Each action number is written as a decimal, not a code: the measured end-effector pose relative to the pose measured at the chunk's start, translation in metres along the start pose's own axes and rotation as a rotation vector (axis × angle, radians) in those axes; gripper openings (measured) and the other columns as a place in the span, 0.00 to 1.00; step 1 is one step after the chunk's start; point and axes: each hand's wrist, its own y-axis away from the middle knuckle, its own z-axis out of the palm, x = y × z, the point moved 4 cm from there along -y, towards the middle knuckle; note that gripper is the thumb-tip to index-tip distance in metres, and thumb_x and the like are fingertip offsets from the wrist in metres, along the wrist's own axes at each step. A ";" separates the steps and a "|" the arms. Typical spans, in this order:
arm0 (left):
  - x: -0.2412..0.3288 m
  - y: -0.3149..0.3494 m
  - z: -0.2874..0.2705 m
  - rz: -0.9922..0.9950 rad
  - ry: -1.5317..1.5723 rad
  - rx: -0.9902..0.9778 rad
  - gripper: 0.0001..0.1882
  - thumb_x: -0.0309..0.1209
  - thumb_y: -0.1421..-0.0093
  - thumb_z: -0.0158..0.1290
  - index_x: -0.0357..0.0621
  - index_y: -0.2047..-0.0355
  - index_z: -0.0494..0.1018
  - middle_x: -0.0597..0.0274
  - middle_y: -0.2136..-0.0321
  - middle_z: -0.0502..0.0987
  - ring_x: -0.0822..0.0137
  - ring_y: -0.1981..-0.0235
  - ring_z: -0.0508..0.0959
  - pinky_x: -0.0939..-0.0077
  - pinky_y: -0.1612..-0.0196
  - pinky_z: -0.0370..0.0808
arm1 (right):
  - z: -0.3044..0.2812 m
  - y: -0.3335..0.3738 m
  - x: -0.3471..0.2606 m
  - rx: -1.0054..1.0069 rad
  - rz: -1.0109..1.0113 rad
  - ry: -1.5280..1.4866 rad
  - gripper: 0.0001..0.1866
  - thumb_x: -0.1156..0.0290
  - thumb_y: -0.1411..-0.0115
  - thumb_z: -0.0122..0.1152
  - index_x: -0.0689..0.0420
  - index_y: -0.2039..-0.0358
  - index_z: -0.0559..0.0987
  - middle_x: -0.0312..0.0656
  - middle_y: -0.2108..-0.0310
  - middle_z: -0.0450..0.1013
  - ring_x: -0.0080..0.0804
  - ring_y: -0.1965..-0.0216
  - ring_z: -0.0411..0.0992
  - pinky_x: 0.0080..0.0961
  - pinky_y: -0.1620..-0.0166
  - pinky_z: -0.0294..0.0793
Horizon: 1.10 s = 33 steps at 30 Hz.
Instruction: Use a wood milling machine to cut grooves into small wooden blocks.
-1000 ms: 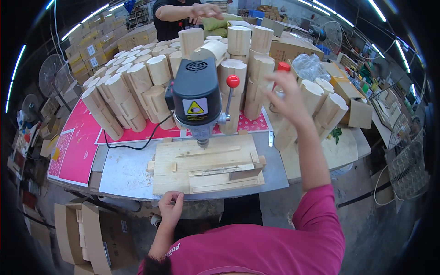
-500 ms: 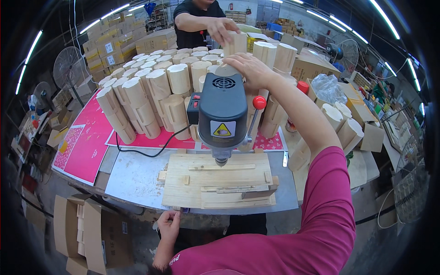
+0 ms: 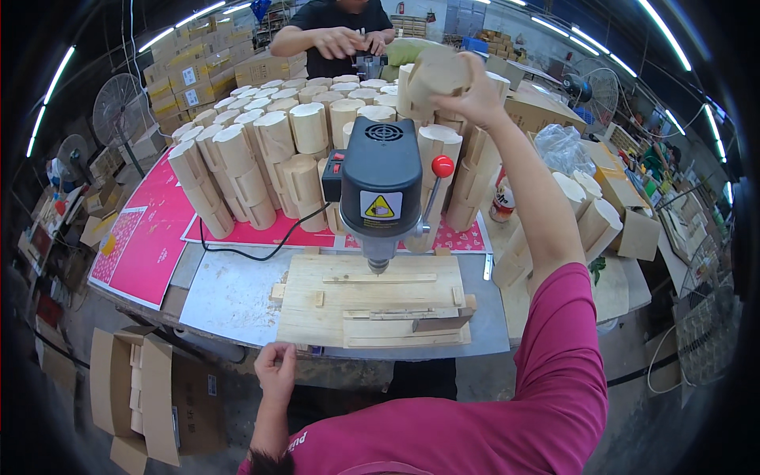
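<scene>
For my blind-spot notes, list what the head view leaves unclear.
Head view:
Right-hand grip: partly hidden behind the wooden cylinder.
Left hand: any held thing, hidden inside its curl.
Co-worker: upper head, cut off by the top edge.
Drill press: far side, behind its own body.
Cardboard box: some contents, hidden by its sides.

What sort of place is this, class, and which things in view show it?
Probably a woodworking workshop: a drill press stands over a wooden board fitted with strips, many round wooden pieces are packed together behind it, and cardboard cartons are stacked at the back left.
</scene>
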 end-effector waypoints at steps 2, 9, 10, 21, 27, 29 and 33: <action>0.017 -0.009 -0.004 0.035 0.048 0.002 0.03 0.23 0.47 0.54 0.36 0.75 0.72 0.68 0.80 0.71 0.79 0.76 0.67 0.85 0.70 0.65 | -0.028 0.007 -0.010 0.099 0.063 -0.118 0.43 0.61 0.65 0.74 0.58 0.50 0.62 0.45 0.59 0.68 0.34 0.57 0.69 0.28 0.54 0.69; 0.140 -0.032 0.006 0.380 0.316 -0.147 0.11 0.20 0.48 0.52 0.34 0.63 0.68 0.62 0.70 0.71 0.75 0.72 0.69 0.84 0.63 0.66 | -0.088 0.099 -0.083 0.246 0.227 -1.094 0.39 0.69 0.57 0.66 0.62 0.46 0.58 0.44 0.54 0.64 0.30 0.53 0.65 0.28 0.51 0.67; 0.159 -0.033 0.014 0.472 0.337 -0.226 0.13 0.20 0.48 0.52 0.34 0.61 0.67 0.60 0.68 0.70 0.74 0.72 0.69 0.83 0.63 0.66 | -0.091 0.122 -0.097 0.238 0.215 -1.126 0.39 0.68 0.57 0.66 0.62 0.45 0.57 0.43 0.54 0.64 0.31 0.52 0.65 0.28 0.51 0.66; 0.188 -0.009 0.069 0.113 0.750 -0.497 0.28 0.26 0.46 0.55 0.37 0.48 0.56 0.56 0.55 0.67 0.71 0.61 0.73 0.81 0.64 0.72 | -0.006 0.263 -0.195 0.029 0.525 -1.222 0.56 0.69 0.69 0.75 0.60 0.42 0.49 0.42 0.48 0.58 0.31 0.45 0.58 0.29 0.45 0.60; 0.147 -0.004 0.054 -0.187 0.628 -0.356 0.25 0.27 0.45 0.54 0.37 0.48 0.59 0.58 0.60 0.72 0.75 0.64 0.73 0.82 0.64 0.72 | 0.026 0.290 -0.203 -0.098 0.692 -1.229 0.54 0.72 0.66 0.74 0.59 0.42 0.47 0.42 0.47 0.56 0.31 0.45 0.58 0.29 0.45 0.60; 0.137 -0.005 0.055 -0.350 0.756 -0.382 0.23 0.27 0.45 0.54 0.36 0.50 0.62 0.57 0.61 0.74 0.75 0.65 0.74 0.83 0.64 0.72 | 0.032 0.291 -0.202 -0.281 0.635 -1.088 0.53 0.70 0.64 0.74 0.60 0.42 0.48 0.45 0.48 0.57 0.34 0.44 0.57 0.30 0.44 0.59; 0.103 -0.021 0.042 -0.294 0.698 -0.227 0.22 0.27 0.45 0.54 0.35 0.51 0.64 0.57 0.62 0.74 0.75 0.65 0.74 0.84 0.64 0.72 | 0.027 0.287 -0.185 -0.534 0.407 -0.531 0.48 0.66 0.62 0.73 0.62 0.43 0.55 0.48 0.47 0.59 0.40 0.44 0.58 0.33 0.41 0.54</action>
